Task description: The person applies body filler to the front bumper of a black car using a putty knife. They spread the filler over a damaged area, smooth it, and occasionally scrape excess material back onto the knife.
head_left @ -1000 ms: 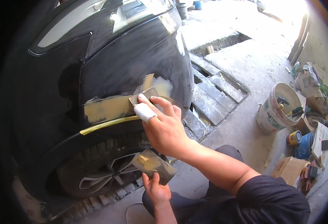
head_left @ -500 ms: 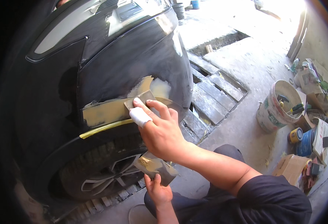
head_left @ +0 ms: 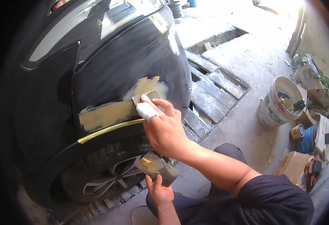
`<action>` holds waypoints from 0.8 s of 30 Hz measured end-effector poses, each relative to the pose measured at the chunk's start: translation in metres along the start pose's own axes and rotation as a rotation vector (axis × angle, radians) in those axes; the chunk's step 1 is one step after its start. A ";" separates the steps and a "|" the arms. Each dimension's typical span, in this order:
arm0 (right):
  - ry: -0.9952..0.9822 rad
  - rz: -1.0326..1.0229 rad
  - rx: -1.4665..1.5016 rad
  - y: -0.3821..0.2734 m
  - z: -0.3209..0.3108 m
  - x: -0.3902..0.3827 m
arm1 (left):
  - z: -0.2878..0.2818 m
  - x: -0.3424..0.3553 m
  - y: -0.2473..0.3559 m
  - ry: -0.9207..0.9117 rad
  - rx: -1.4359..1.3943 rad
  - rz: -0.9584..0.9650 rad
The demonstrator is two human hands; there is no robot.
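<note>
My right hand point(head_left: 164, 125), with a white wrap on one finger, grips a flat putty spreader point(head_left: 146, 96) and presses its edge to the black car's rear panel point(head_left: 115, 67). Around the blade lie smears of tan body filler point(head_left: 112, 114), with a patch above and a long strip to the left. Below, my left hand point(head_left: 159, 189) pinches a second flat plate point(head_left: 165, 173) by its lower edge. A lump of tan filler point(head_left: 149, 163) sits on that plate. Yellow masking tape point(head_left: 110, 130) runs along the wheel arch, over the spoked wheel point(head_left: 114, 176).
To the right stands a white bucket point(head_left: 273, 108) with tools in it. Beside the wall are a small yellow can point(head_left: 296, 132), a blue bucket point(head_left: 307, 140), a cardboard box point(head_left: 293, 167) and crumpled paper. Planks point(head_left: 211, 99) cover a floor pit behind the car.
My right hand and its spreader have shifted slightly right along the panel. Tan filler now covers more of the upper patch. My left hand holds its plate in nearly the same place.
</note>
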State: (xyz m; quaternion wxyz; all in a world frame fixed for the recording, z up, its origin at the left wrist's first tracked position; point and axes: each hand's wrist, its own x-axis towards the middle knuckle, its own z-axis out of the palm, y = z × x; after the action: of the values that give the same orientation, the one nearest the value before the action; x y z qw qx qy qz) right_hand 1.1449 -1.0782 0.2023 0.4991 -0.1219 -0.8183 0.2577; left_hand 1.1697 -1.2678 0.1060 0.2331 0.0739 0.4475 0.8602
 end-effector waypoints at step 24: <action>0.036 0.289 0.177 0.047 -0.028 0.027 | -0.009 -0.005 -0.003 0.006 0.012 0.020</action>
State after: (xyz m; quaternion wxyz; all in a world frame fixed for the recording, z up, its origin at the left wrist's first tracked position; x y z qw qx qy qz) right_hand 1.1537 -1.0182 0.2074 0.4803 -0.1985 -0.7574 0.3954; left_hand 1.1726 -1.2754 0.0988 0.2228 0.0772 0.4525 0.8600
